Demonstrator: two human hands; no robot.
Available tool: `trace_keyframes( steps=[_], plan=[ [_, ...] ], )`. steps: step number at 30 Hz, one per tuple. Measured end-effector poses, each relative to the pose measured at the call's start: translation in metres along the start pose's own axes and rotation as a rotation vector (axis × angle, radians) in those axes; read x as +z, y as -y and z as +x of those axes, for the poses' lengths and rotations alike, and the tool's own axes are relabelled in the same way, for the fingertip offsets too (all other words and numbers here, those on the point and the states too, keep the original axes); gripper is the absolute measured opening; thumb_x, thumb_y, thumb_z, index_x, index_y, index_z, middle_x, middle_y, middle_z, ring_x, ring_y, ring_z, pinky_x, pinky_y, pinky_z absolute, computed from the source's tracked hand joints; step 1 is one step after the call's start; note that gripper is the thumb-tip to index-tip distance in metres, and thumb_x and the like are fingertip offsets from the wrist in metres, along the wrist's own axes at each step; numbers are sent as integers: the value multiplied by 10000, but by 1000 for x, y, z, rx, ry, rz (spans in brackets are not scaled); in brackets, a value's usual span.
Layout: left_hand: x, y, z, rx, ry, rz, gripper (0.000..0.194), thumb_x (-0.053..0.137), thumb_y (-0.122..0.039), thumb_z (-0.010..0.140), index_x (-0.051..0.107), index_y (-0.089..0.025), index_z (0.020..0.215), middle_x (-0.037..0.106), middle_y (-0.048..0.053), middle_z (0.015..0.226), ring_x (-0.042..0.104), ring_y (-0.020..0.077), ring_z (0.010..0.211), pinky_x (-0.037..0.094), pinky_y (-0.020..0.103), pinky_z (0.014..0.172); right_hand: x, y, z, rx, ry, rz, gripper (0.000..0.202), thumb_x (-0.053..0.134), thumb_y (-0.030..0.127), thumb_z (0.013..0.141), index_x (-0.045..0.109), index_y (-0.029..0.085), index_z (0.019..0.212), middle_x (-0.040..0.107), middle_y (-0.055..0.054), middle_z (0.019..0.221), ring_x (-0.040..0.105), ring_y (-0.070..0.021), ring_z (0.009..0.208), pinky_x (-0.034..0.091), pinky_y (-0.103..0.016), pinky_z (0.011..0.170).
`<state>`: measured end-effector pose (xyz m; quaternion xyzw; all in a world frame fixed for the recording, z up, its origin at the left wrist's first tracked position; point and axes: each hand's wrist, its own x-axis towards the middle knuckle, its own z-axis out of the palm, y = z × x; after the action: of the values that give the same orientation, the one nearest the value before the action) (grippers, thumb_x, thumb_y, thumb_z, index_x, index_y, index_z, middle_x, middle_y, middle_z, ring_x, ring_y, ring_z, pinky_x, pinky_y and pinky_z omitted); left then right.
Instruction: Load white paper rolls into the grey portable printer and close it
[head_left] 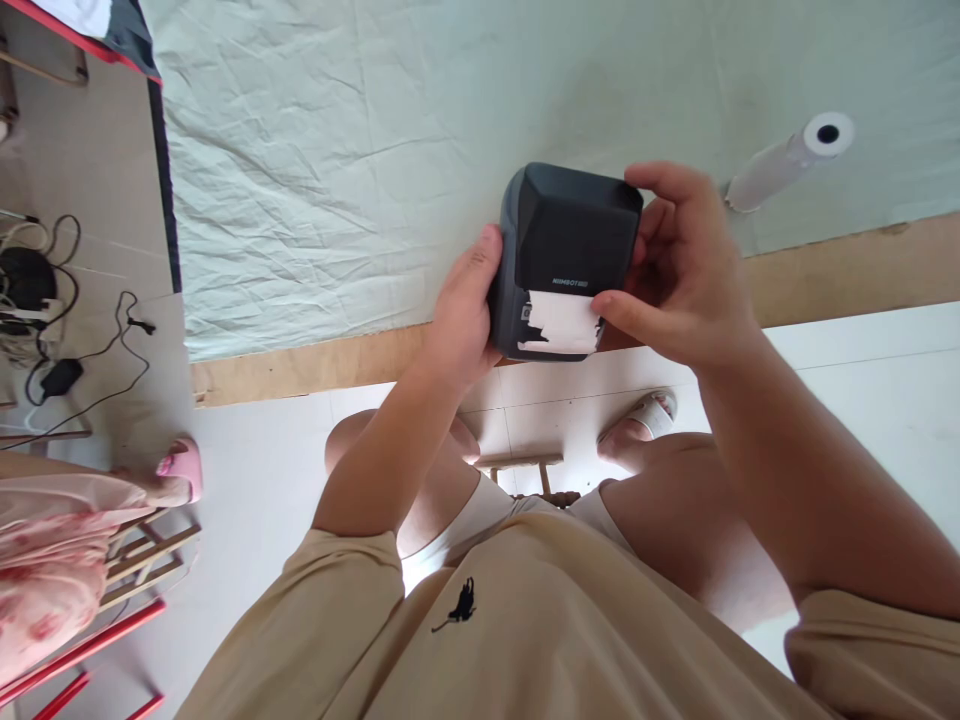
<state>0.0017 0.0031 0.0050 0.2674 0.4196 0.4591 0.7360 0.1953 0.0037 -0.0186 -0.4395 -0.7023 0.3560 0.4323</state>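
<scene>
I hold a small dark grey label printer (pixel 566 240) in the air over the table's front edge. My left hand (pixel 465 315) grips its left side, thumb up along the casing. My right hand (pixel 679 270) wraps the right side, with the thumb and a finger at the strip of white paper (pixel 561 325) that sticks out of the printer's slot. The paper's edge looks torn and uneven.
A pale green wrinkled cloth (pixel 375 150) covers the table, with a bare wooden edge (pixel 847 270) along the front. A white paper roll (pixel 787 160) lies at the right. Cables and a charger (pixel 52 330) lie on the floor at left. Another person's foot in a pink slipper (pixel 180 470) is there too.
</scene>
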Motion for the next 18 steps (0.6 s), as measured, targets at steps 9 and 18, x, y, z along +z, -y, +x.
trace_keyframes(
  steps=[9,18],
  plan=[
    [1,1,2,0,-25,40,370,501,-554,908,652,-218,928,663,-17,715,735,153,804,607,274,711,-1,36,2,-130,-344,-115,255,679,349,861,577,277,1084,572,55,779,560,-39,526,326,-206,394],
    [13,-4,-3,-26,-235,128,460,573,-627,839,572,-192,687,450,-52,513,465,32,418,374,150,399,2,53,14,-36,-200,-676,88,610,236,833,673,233,894,694,20,769,588,-115,603,395,-283,560]
  ],
)
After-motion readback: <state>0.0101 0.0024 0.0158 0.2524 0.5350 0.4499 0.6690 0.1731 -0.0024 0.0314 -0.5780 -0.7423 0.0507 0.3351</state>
